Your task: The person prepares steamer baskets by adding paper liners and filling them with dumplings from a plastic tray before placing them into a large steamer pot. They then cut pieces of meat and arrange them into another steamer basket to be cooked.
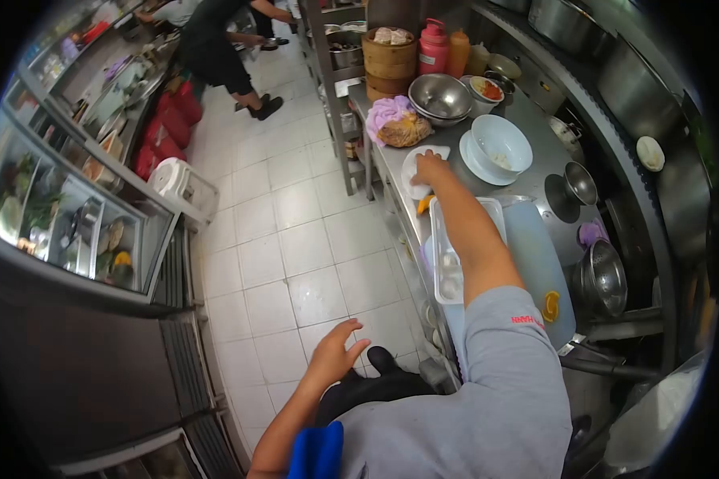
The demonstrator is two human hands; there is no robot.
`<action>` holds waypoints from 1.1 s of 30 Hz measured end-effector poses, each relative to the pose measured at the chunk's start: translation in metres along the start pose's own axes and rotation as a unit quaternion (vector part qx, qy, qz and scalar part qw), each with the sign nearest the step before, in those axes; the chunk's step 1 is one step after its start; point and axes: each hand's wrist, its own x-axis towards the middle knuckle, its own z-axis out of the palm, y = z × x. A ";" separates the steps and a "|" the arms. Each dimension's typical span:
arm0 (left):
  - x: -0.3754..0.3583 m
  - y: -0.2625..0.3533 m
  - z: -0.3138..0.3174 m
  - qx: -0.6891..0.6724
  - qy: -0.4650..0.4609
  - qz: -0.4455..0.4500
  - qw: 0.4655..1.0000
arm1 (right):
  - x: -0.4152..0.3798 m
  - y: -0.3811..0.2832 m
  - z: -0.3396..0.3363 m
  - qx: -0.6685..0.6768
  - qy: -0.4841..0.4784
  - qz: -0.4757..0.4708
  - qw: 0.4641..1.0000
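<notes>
My right hand (430, 169) reaches forward over the steel counter with its fingers curled down on a white cloth (413, 170). Just below the cloth shows a small yellow-orange piece (424, 205). Beneath my right forearm is a white plastic tray (437, 247) with a few pale round items, partly hidden by the arm. To the right of the hand stands a white bowl (513, 144) with some white bits inside. My left hand (333, 352) hangs over the floor, holding nothing, its fingers apart.
A pale blue cutting board (523, 239) carries an orange slice (552, 306). Farther along are steel bowls (441, 96), a bamboo steamer (389, 64), a purple cloth (391, 109) and squeeze bottles (458, 52). A glass display case (64, 215) stands left; another person (216, 48) stands ahead.
</notes>
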 end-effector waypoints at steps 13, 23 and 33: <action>0.174 0.042 0.076 -0.153 -0.141 0.053 0.977 | -0.192 0.055 -0.065 0.005 0.165 -0.033 0.986; 0.231 0.049 0.085 -0.224 -0.339 -0.155 0.900 | -0.300 0.045 -0.076 0.144 0.040 -0.026 0.988; 0.244 0.074 0.059 -0.276 -0.300 -0.108 0.907 | -0.287 0.042 -0.096 0.370 -0.076 0.121 0.918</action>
